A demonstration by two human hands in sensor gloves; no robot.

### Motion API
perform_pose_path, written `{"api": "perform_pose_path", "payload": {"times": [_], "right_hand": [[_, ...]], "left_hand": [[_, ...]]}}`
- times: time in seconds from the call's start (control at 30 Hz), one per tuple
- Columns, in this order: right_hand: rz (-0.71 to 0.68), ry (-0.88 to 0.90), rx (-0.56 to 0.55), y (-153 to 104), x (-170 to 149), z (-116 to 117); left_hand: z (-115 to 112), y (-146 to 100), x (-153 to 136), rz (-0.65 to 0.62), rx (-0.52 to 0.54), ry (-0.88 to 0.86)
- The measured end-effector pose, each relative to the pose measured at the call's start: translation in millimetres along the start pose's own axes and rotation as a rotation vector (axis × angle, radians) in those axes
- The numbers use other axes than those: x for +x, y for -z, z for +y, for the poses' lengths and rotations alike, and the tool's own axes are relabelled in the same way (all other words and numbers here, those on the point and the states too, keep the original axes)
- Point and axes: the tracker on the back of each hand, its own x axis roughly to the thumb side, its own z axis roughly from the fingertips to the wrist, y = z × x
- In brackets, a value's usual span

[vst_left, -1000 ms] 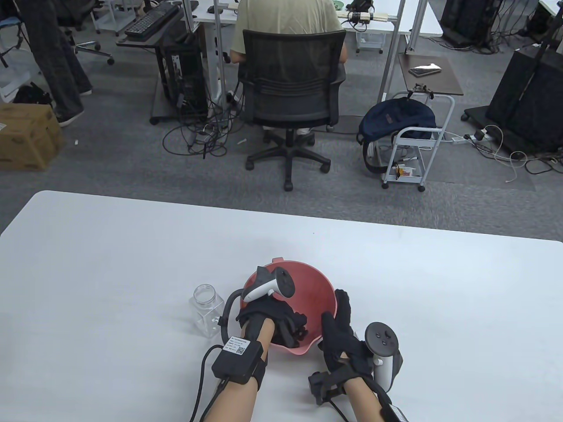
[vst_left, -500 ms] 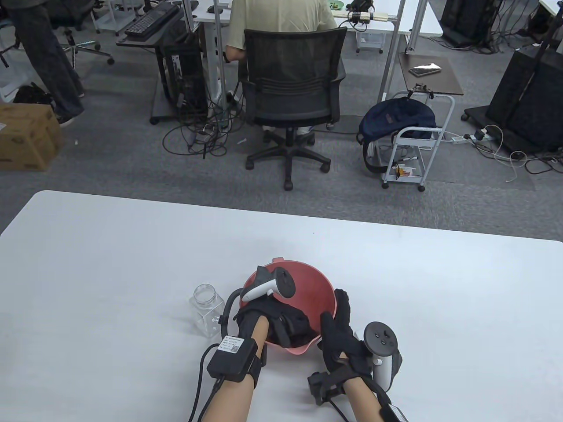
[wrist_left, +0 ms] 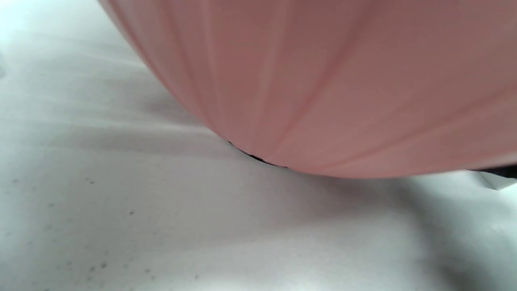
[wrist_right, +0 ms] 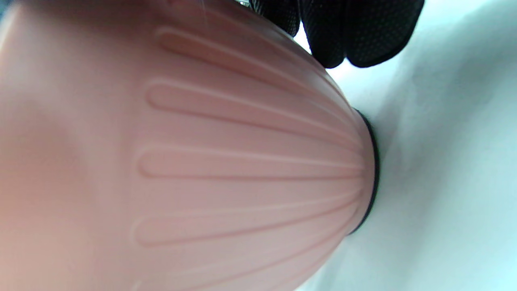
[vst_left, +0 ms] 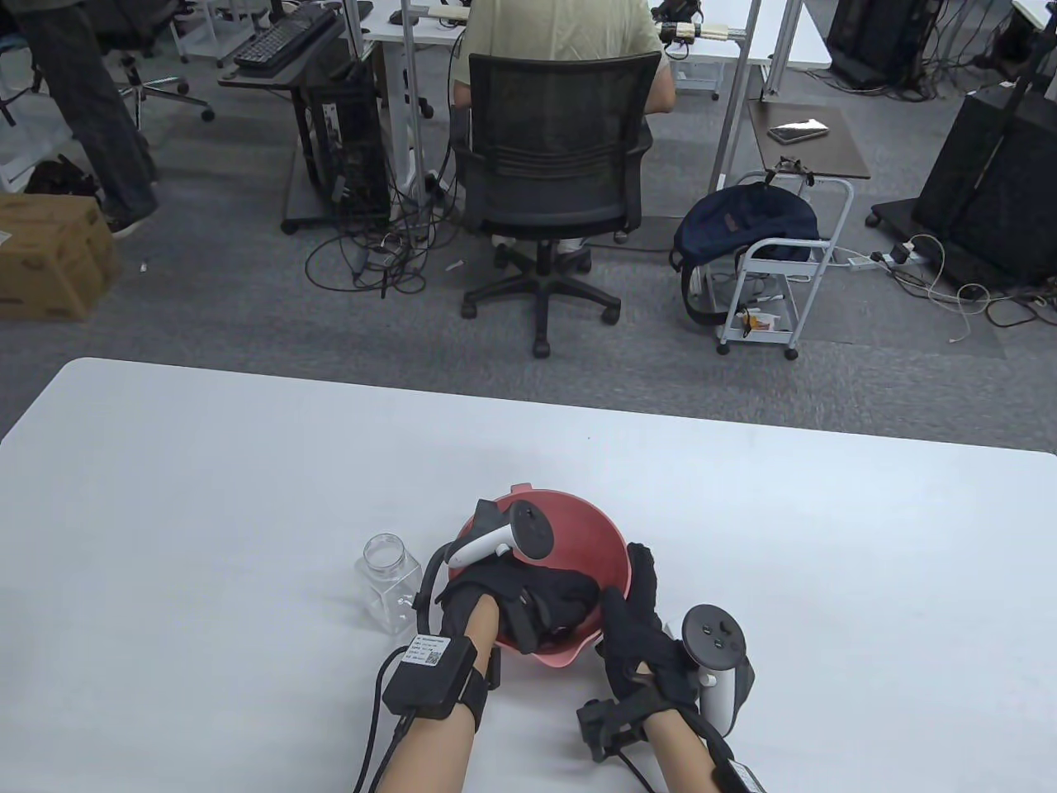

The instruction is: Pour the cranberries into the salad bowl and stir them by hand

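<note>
The pink salad bowl point(vst_left: 590, 537) stands near the front edge of the white table point(vst_left: 206, 496). My left hand point(vst_left: 545, 607) reaches down inside it, fingers spread low across the bottom. The hand hides the cranberries. My right hand point(vst_left: 632, 588) grips the bowl's right side, thumb at the rim and fingers round the outer wall. The left wrist view shows only the bowl's outer wall point(wrist_left: 323, 81) on the table. The right wrist view shows its ribbed wall point(wrist_right: 202, 141), with my gloved fingertips point(wrist_right: 355, 36) against it.
An empty clear jar point(vst_left: 388, 578) without a lid stands upright just left of the bowl, close to my left wrist. Beyond the table's far edge a person sits in an office chair point(vst_left: 553, 165) with their back to me.
My left hand's fingers have swept rightward inside the bowl and the wrist has drifted slightly left. The right hand, bowl and jar have stayed put.
</note>
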Motion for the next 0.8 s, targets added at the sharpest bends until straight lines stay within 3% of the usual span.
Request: {"api": "perform_pose_path", "payload": {"times": [0.37, 0.8], "right_hand": [[0.008, 0.010, 0.003, 0.1, -0.1, -0.2], [0.019, 0.023, 0.003, 0.0, 0.0, -1.6]], "left_hand": [[0.3, 0.3, -0.6, -0.001, -0.006, -0.015], [-0.1, 2.5, -1.8, 0.090, -0.043, -0.017]]}}
